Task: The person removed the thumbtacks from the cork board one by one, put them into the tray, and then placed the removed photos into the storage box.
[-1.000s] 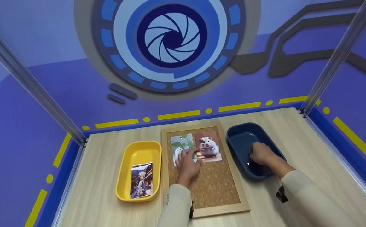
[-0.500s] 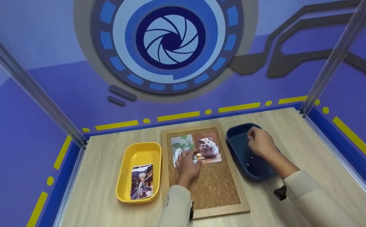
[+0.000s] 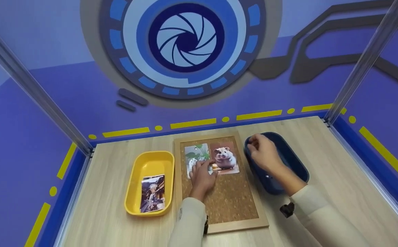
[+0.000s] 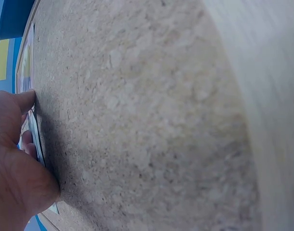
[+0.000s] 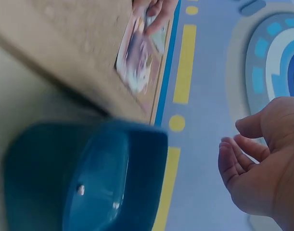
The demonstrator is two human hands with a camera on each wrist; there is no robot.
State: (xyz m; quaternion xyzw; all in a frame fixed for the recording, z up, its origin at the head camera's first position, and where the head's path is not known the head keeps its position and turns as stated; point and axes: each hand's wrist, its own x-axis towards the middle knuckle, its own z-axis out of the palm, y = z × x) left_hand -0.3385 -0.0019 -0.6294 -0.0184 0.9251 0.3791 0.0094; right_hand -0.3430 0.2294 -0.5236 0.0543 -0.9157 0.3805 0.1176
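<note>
My left hand [image 3: 202, 178] rests with its fingers spread over the lower part of a photo with green leaves [image 3: 196, 153] and the left edge of a hamster photo [image 3: 225, 158]. Both photos lie side by side on the framed corkboard [image 3: 233, 200]. A small shiny pin head shows near the top of the leaf photo. My right hand [image 3: 264, 152] is raised over the left side of the dark blue tray [image 3: 303, 168]. Its thumb and fingers [image 5: 228, 161] are bent toward each other; whether something tiny sits between them cannot be seen. Small shiny bits [image 5: 81, 190] lie in the tray.
Left of the corkboard stands a yellow tray [image 3: 151, 156] holding a photo of a figure in a street [image 3: 153, 193]. Everything sits on a pale wooden table [image 3: 106, 178]. Purple printed panels [image 3: 68, 99] enclose the back and sides.
My right hand has lifted out of the blue tray and moved left toward the corkboard. My left hand stays on the photos. The head view has shifted slightly.
</note>
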